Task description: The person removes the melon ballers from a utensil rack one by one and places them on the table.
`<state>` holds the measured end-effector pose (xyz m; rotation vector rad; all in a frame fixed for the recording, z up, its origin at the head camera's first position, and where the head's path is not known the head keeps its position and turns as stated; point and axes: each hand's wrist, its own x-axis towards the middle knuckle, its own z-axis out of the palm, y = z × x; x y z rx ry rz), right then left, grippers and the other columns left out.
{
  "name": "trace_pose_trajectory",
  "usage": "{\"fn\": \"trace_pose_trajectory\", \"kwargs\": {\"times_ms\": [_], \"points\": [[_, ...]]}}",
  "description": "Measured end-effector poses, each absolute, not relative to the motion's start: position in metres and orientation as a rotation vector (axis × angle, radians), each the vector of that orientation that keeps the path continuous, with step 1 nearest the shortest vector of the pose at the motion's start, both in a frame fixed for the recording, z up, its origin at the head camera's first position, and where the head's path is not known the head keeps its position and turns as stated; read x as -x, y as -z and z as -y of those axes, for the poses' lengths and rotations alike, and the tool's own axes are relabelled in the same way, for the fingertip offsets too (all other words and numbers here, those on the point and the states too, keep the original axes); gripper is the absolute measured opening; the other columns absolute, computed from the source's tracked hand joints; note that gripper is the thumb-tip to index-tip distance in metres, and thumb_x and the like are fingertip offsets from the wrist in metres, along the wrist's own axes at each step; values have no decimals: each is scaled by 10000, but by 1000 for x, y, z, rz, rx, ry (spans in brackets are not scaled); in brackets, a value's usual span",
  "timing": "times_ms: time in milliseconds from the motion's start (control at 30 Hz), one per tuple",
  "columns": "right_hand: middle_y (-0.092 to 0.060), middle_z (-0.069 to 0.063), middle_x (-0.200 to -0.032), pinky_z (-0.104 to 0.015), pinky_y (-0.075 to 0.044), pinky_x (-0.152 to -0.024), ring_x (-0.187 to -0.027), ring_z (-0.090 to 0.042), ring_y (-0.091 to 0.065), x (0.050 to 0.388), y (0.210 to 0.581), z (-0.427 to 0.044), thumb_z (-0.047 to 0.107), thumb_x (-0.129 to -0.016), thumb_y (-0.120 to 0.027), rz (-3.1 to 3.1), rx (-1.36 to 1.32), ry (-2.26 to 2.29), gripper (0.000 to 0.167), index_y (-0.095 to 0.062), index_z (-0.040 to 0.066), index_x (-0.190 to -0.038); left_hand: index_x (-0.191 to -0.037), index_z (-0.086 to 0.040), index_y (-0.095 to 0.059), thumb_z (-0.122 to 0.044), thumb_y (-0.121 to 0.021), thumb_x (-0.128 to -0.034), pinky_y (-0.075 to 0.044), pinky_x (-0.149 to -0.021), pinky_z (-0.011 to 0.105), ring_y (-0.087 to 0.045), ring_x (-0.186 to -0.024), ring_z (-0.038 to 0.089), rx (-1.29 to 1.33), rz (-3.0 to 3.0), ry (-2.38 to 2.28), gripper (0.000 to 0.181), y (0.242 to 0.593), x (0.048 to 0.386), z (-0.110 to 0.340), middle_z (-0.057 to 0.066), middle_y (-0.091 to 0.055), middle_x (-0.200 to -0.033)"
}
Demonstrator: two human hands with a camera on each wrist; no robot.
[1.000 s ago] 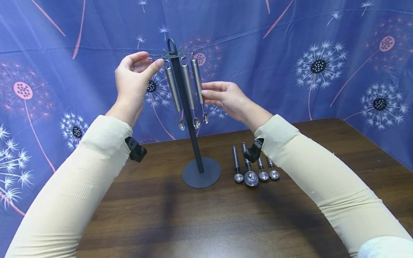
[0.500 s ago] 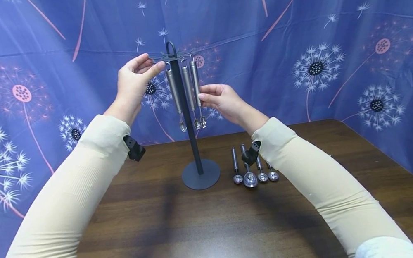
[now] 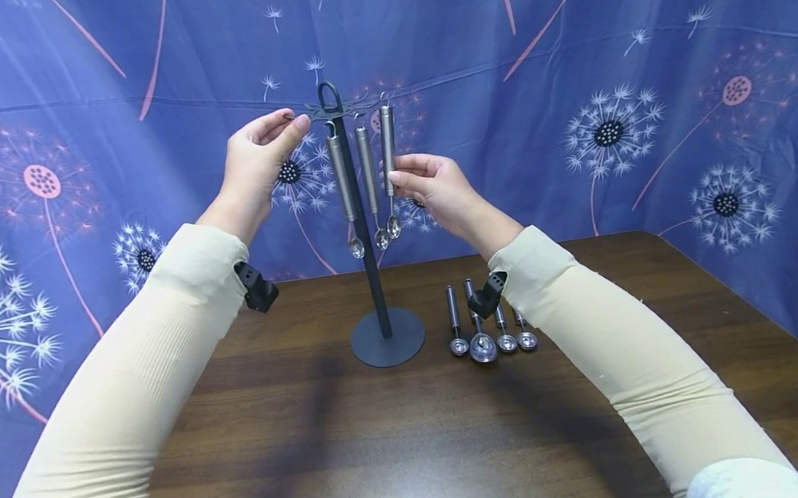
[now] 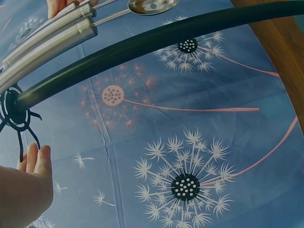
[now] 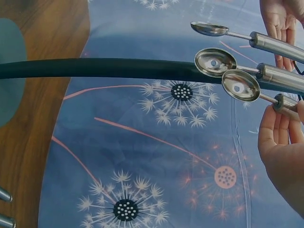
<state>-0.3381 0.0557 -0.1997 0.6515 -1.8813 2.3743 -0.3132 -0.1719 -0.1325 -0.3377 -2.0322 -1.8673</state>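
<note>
A dark metal stand (image 3: 375, 283) with a ring of hooks at its top rises from a round base. My left hand (image 3: 252, 163) pinches one of the hooks at the stand's left side. Two steel melon ballers (image 3: 367, 168) hang bowl-down near the pole. My right hand (image 3: 442, 189) pinches the lower handle of another melon baller (image 3: 388, 134), upright, its top loop level with or slightly above the hooks. Whether that loop touches a hook cannot be told. In the right wrist view its holed bowl (image 5: 243, 81) sits close beside another bowl.
Several more melon ballers lie side by side on the wooden table (image 3: 417, 440), right of the base (image 3: 389, 350); one has a larger bowl (image 3: 482, 349). My right cuff partly covers them. A blue dandelion-print cloth (image 3: 503, 135) hangs behind the table.
The melon baller in my right hand dips slightly left, then rises to the right. The hanging ones shift a little to the right. My left hand stays at the hooks, moving slightly left.
</note>
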Motion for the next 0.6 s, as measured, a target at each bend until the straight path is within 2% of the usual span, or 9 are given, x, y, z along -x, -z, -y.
{"fn": "trace_pose_trajectory", "kwargs": {"times_ms": [200, 400, 600], "points": [[-675, 27, -856, -176, -543, -768, -799, -77, -640, 339, 201, -60, -42, -946, -554, 1859, -633, -2378, 370, -486, -141, -1295, -1307, -33, -569, -207, -729, -872, -457, -1038, 222, -580, -1158, 143, 373, 1969, 1942, 495, 133, 314, 173, 30, -638, -1175], [-684, 35, -867, -185, -542, -788, -833, -80, -647, 343, 206, -69, -20, -946, -568, 1876, -593, -2352, 290, -538, -96, -1224, -1302, -13, -559, -161, -709, -885, -449, -1044, 194, -552, -1215, 172, 387, 1940, 2053, 467, 131, 314, 175, 23, -626, -1160], [-665, 21, -861, -179, -548, -794, -833, -93, -637, 345, 212, -78, -34, -941, -566, 1844, -543, -2394, 236, -559, -69, -1174, -1198, -11, -589, -124, -686, -899, -439, -1054, 191, -579, -1152, 181, 419, 1902, 2129, 334, 131, 316, 175, 16, -650, -1033]]}}
